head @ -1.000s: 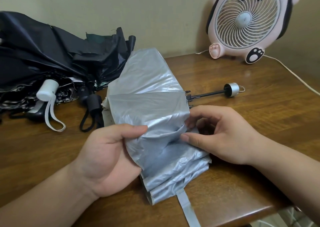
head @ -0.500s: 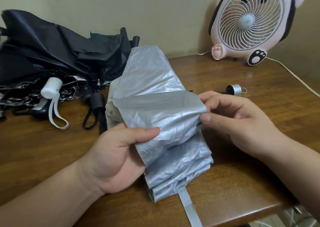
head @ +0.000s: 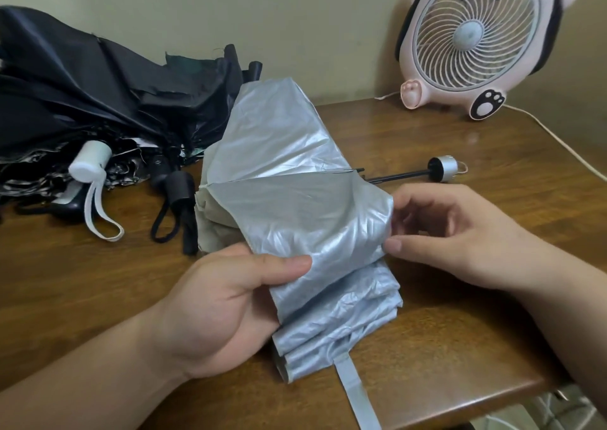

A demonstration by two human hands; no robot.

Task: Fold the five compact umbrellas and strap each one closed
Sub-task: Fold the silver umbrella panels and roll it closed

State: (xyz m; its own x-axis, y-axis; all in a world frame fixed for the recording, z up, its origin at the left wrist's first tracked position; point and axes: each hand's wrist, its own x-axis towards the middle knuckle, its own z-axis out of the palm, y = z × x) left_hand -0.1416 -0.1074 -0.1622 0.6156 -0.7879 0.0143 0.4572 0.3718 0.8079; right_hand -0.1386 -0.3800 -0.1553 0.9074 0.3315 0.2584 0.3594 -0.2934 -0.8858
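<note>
Silver umbrella [head: 279, 140] is gripped on the table [head: 460, 347] by the left hand [head: 223, 304]; a panel [head: 312, 209], slack a second ago, is now pinched taut by the right hand [head: 460, 232]. Pleating is judged underway; the strap [head: 356, 393] is left unfastened.

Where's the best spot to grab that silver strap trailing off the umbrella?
Likely pinch the strap across its flat faces, coming from the near table edge with the right hand. It trails loose and flat from the silver umbrella toward that edge, and the left hand grips the folds.
</note>
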